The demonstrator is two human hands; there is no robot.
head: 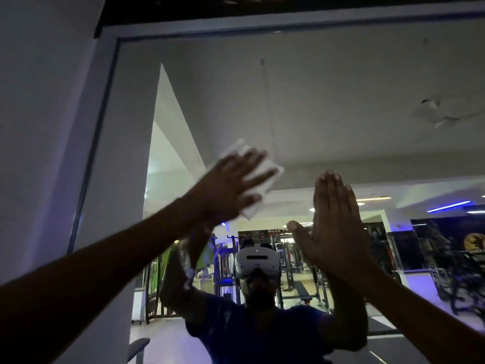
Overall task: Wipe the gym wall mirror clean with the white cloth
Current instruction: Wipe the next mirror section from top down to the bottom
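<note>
**Cloth pressed flat to the upper mirror**

Head view: The left hand (231, 185) lay spread against the gym wall mirror (328, 106), its fingers straight and splayed, pressing the white cloth (265, 177) flat to the glass. The cloth showed as a folded pad beneath the palm, with its edges poking out past the fingertips on the far and right sides; the hand and cloth were blurred. This spot sat left of centre on the glass, near the mirror's left frame (105, 106) but apart from it.

The right hand (333, 224) stood just to the right, palm on the glass, fingers straight and held together, thumb out to the left. Its grip was open and it carried nothing. The two hands were near each other without touching.

In the reflection low in the mirror, the person wore a white headset (256, 260) and a blue shirt (262, 334), both arms raised. Behind them the glass showed gym machines (296, 279), blue strip lights (448, 207) and a ceiling fan (443, 116) at the upper right.
</note>
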